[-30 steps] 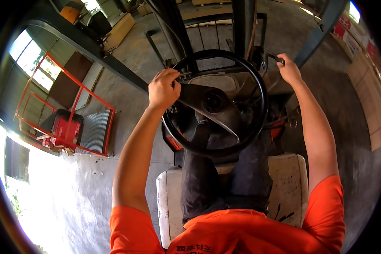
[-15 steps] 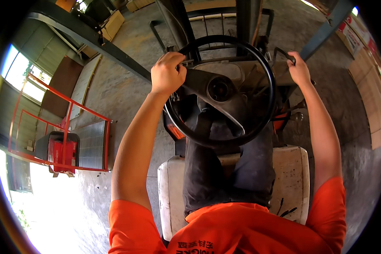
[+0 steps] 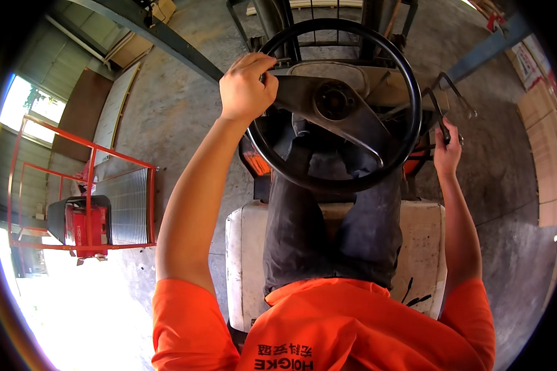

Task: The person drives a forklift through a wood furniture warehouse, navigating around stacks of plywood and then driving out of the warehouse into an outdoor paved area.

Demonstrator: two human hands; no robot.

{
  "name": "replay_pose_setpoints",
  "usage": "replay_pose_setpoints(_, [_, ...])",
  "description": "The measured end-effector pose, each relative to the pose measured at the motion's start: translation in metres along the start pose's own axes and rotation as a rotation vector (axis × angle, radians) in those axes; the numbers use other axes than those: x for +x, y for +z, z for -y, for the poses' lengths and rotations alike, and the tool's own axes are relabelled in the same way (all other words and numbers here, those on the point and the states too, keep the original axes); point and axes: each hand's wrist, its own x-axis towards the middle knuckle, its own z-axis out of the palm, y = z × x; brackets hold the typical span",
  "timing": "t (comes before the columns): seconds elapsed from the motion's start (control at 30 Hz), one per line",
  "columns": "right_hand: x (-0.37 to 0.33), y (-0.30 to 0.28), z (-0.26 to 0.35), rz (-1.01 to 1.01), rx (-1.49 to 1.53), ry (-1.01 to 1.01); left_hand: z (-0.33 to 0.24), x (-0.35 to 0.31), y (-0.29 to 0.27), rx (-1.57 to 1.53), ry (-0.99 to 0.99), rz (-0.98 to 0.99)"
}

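Note:
I sit at the controls of a forklift. My left hand (image 3: pixel 247 88) is closed at the upper left of the black steering wheel (image 3: pixel 329 185), knuckles up; the fingers' undersides are hidden. On the right, my right hand (image 3: pixel 449 153) is wrapped round the black grip of a bent control lever (image 3: pixel 437 112), beside the wheel rim. A second bent lever (image 3: pixel 457 90) stands just beyond it, apart from my hand. The dark wheel hub (image 3: pixel 334 100) and a spoke show inside the rim, above my legs.
A mast (image 3: pixel 371 43) rises in front, between slanting posts (image 3: pixel 173 46). At left stands a red-railed platform (image 3: pixel 93 179) with a ribbed deck. Brown boards (image 3: pixel 83 114) lean by the left wall. Stacked cartons (image 3: pixel 541 123) line the right side.
My right hand has drawn the lever back toward me, away from the second lever. My left hand remains on the wheel. The whole view has tilted slightly.

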Motion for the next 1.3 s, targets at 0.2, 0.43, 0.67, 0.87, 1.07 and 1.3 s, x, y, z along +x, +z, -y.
replay_pose_setpoints(0.2, [-0.015, -0.007, 0.003, -0.023, 0.042, -0.012, -0.013, -0.021, -0.010, -0.053, 0.015, -0.015])
replay_pose_setpoints(0.43, [-0.026, -0.004, -0.007, -0.045, 0.028, -0.058, -0.012, -0.034, -0.006, -0.073, 0.032, -0.076])
replay_pose_setpoints(0.67, [-0.026, -0.013, -0.007, -0.043, 0.010, -0.009, -0.004, -0.029, 0.000, -0.053, 0.069, -0.078])
replay_pose_setpoints(0.87, [-0.009, -0.037, 0.013, -0.260, 0.273, 0.232, -0.011, -0.030, -0.005, -0.050, 0.033, -0.018])
replay_pose_setpoints(1.07, [0.097, -0.047, -0.006, -0.177, 0.386, 0.358, -0.014, -0.021, -0.006, -0.028, 0.045, -0.041])
replay_pose_setpoints(1.3, [0.170, -0.041, -0.003, -0.078, 0.403, 0.472, -0.008, -0.022, -0.007, -0.032, 0.059, -0.026])
